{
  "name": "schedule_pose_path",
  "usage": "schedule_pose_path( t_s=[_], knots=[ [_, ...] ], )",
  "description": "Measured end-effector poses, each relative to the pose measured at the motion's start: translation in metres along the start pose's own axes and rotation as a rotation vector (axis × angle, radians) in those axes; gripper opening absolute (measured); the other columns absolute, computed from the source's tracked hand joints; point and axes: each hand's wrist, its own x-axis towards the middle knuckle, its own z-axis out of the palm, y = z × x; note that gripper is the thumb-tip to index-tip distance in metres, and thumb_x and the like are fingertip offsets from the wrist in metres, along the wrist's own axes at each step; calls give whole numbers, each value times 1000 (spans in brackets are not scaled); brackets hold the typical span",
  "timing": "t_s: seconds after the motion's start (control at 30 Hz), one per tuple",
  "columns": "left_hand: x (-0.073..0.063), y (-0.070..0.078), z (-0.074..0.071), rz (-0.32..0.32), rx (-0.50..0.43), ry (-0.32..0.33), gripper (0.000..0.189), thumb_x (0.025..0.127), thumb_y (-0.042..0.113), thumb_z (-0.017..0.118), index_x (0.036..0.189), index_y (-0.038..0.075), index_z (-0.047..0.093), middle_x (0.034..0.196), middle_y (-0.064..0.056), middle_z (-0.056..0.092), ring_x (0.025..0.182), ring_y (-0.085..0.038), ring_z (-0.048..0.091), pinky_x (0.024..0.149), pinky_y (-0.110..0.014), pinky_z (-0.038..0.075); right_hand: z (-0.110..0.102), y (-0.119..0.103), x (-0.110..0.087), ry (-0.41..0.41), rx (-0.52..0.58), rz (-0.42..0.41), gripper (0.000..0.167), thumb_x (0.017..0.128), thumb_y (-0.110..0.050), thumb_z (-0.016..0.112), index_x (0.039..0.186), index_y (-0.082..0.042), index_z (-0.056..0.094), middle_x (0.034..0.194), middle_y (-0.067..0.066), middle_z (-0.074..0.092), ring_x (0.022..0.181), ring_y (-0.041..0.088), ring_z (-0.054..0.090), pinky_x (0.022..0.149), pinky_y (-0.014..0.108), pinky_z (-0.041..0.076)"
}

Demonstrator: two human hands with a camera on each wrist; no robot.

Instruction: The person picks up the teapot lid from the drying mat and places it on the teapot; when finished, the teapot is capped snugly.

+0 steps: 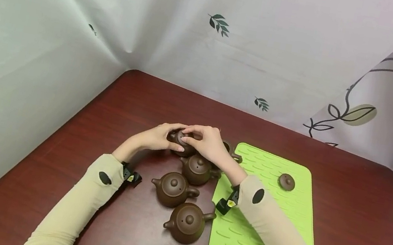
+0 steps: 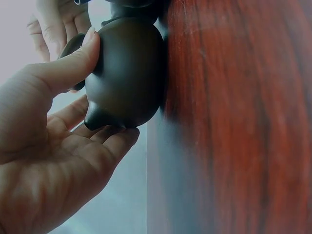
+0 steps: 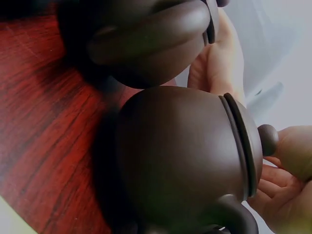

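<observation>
My left hand (image 1: 158,137) curves round the far brown teapot (image 1: 186,151), thumb on the near side and fingers behind it. In the left wrist view, the teapot's spout (image 2: 92,117) sits between my thumb and fingers. My right hand (image 1: 208,142) pinches the teapot lid (image 1: 180,136) at its top, over the mouth. The left wrist view shows this lid (image 2: 72,46) edge-on beside my thumb. Just in front stands a lidded teapot (image 1: 199,170), which fills the right wrist view and hides the held one there.
Two more lidded teapots, the middle one (image 1: 173,189) and the nearest (image 1: 187,224), stand on the red-brown table (image 1: 131,225). Behind my right hand is a teapot (image 1: 227,146) with its mouth uncovered, partly hidden. A loose lid (image 1: 286,182) lies on the green mat (image 1: 238,243).
</observation>
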Motion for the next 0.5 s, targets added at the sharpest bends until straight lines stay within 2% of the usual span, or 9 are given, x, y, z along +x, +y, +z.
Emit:
schedule_pose_path(
  t_s=[0.3,0.5],
  knots=[
    [0,2,2,15,-27,9,68,81,14,73,139,2,41,130,-16,54,116,-27,50,100,-46,37,2,-5,-2,0,-72,-10,22,89,-26,65,108,-17,71,107,1,69,98,16,64,78,29,51],
    [-1,1,1,15,-19,1,65,81,15,74,138,6,43,128,-12,56,112,-22,52,97,-41,39,3,-3,-2,-8,-85,-20,23,92,-24,61,111,-15,69,109,3,68,99,16,64,78,30,51]
  ],
)
